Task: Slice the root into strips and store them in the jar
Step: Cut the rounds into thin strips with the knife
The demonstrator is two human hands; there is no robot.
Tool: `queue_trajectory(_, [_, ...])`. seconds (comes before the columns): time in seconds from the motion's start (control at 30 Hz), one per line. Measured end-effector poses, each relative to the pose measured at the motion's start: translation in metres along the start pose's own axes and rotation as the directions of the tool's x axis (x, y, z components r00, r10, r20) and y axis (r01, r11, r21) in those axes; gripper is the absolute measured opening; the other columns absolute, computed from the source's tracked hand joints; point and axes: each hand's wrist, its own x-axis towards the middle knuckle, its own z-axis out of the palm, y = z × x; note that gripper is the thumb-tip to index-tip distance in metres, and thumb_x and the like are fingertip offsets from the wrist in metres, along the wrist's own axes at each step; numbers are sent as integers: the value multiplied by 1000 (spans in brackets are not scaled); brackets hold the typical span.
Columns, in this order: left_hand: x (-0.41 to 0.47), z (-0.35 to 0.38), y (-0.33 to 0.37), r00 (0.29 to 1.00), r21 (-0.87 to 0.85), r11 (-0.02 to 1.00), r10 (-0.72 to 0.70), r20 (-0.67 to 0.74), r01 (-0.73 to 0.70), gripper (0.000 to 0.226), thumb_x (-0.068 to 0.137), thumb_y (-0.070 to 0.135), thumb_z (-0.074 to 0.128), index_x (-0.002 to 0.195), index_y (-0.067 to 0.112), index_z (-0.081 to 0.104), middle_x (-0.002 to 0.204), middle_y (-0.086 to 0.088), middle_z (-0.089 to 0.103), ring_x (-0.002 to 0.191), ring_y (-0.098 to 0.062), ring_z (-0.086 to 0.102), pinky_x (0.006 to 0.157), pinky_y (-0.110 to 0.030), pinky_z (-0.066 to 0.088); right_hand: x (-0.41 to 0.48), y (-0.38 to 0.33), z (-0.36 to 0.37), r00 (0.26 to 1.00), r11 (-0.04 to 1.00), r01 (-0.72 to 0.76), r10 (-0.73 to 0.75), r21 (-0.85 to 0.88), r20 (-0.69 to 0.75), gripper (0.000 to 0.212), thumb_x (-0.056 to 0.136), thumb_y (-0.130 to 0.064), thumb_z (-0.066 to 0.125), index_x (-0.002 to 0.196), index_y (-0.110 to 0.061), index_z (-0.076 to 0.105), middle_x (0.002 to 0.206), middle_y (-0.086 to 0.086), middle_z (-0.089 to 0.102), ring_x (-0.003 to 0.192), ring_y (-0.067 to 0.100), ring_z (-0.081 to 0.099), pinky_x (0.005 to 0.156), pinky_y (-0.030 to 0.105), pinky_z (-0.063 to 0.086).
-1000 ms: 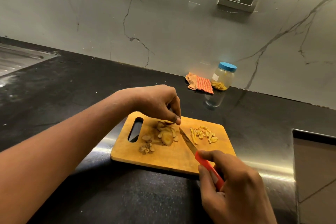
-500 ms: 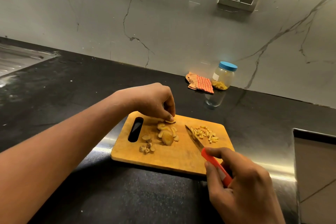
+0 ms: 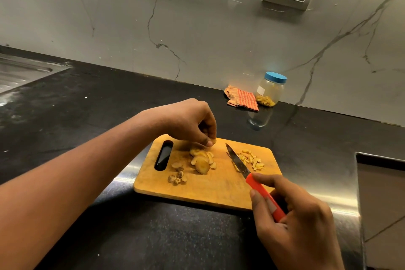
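In the head view, a wooden cutting board (image 3: 219, 192) lies at the centre of the frame on a black counter (image 3: 87, 116). The left hand (image 3: 190, 123) reaches in from the lower left, its curled fingertips pinching one root slice (image 3: 214, 141) just above the pile of slices (image 3: 202, 161) at mid-board. The right hand (image 3: 295, 221), lower right, grips the red handle of a knife (image 3: 237, 162), whose blade points up-left between the pile and the cut strips (image 3: 252, 160) on the board's right part. Small brown trimmings (image 3: 177, 177) sit near the board's slot. Right of centre, against the marble wall, stands a blue-lidded jar (image 3: 270, 90) with strips at its bottom, an orange checked cloth (image 3: 242, 98) touching it.
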Motion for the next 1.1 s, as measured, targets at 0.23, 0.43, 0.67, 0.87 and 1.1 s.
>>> queue_trajectory(0.23, [2, 4, 9, 1000, -79, 997, 21, -8, -22, 14, 93, 20, 65, 106, 24, 69, 90, 14, 64, 84, -5, 61, 66, -11, 47, -3, 1, 0, 999, 997, -15, 19, 69, -44, 35, 72, -19, 79, 98, -39, 65, 62, -17, 56, 55, 8, 56, 43, 12, 44])
queue_trajectory(0.43, [2, 12, 17, 998, -150, 987, 56, 24, -52, 6, 88, 28, 72, 92, 24, 69, 84, 5, 70, 80, -11, 66, 76, -27, 56, -4, 2, 0, 998, 994, -36, 41, 102, -55, 35, 70, -16, 80, 97, -34, 67, 58, -15, 55, 64, 8, 58, 42, 6, 39])
queue_trajectory(0.67, [4, 17, 17, 998, -139, 989, 56, -6, -57, 12, 81, 29, 78, 93, 24, 77, 92, 12, 70, 90, -8, 64, 75, -17, 51, -6, 5, -1, 996, 995, -43, 49, 88, -68, 36, 71, -19, 79, 98, -40, 64, 56, -13, 53, 59, 10, 56, 40, 13, 42])
queue_trajectory(0.87, [8, 20, 10, 999, -140, 990, 30, -37, -35, 8, 79, 26, 80, 87, 24, 78, 92, 17, 70, 96, -3, 62, 81, -11, 44, -6, 4, -1, 997, 994, -56, 61, 93, -56, 34, 71, -19, 80, 97, -36, 67, 55, -12, 53, 63, 8, 57, 41, 9, 40])
queue_trajectory(1.1, [5, 9, 5, 991, -170, 983, 49, -126, -70, 9, 84, 18, 75, 90, 24, 76, 84, 12, 73, 82, 3, 68, 69, -8, 52, -6, 3, -1, 996, 994, -61, 66, 93, -52, 32, 70, -17, 80, 95, -33, 68, 54, -14, 51, 65, 7, 57, 41, 4, 36])
